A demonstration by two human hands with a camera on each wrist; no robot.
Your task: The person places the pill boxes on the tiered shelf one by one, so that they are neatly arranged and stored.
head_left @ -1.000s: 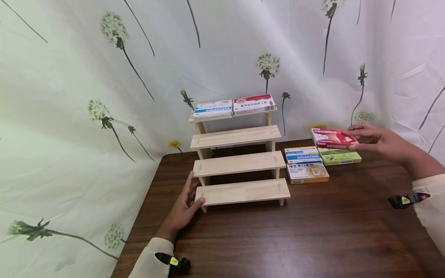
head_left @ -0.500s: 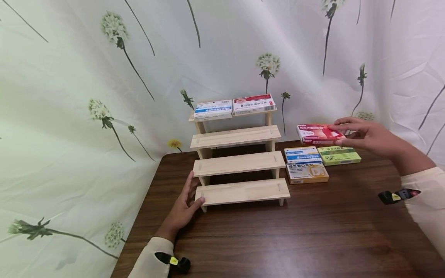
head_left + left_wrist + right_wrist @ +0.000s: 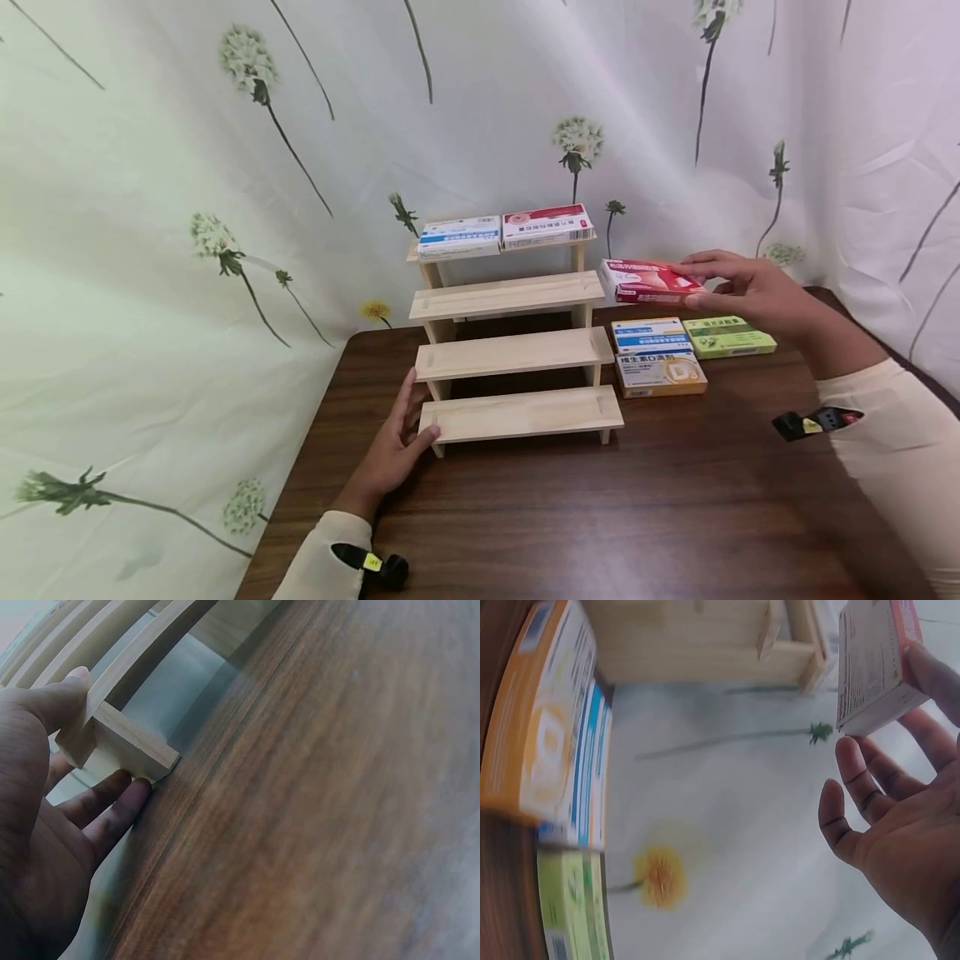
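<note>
A red and white medicine box point(image 3: 651, 282) is pinched by its right end between the thumb and fingers of my right hand point(image 3: 757, 292). It hangs in the air to the right of the stand's second step from the top; the right wrist view shows the white back of the box point(image 3: 874, 664). My left hand point(image 3: 393, 450) holds the left end of the wooden stepped stand point(image 3: 517, 354), thumb on the lowest step. In the left wrist view its fingertips point(image 3: 135, 796) touch the side of the stand's leg. The three lower steps are bare.
On the top step lie a blue and white box point(image 3: 459, 237) and a red and white box point(image 3: 547, 225), side by side. Right of the stand, a blue box point(image 3: 652, 335), an orange vitamin D box point(image 3: 662, 373) and a green box point(image 3: 729, 336) lie on the brown table point(image 3: 570, 508). Behind hangs a floral curtain point(image 3: 480, 108).
My right hand has carried the red medicine box leftward and slightly up, from over the green box toward the stand. The green box is now uncovered. My left hand stays at the stand.
</note>
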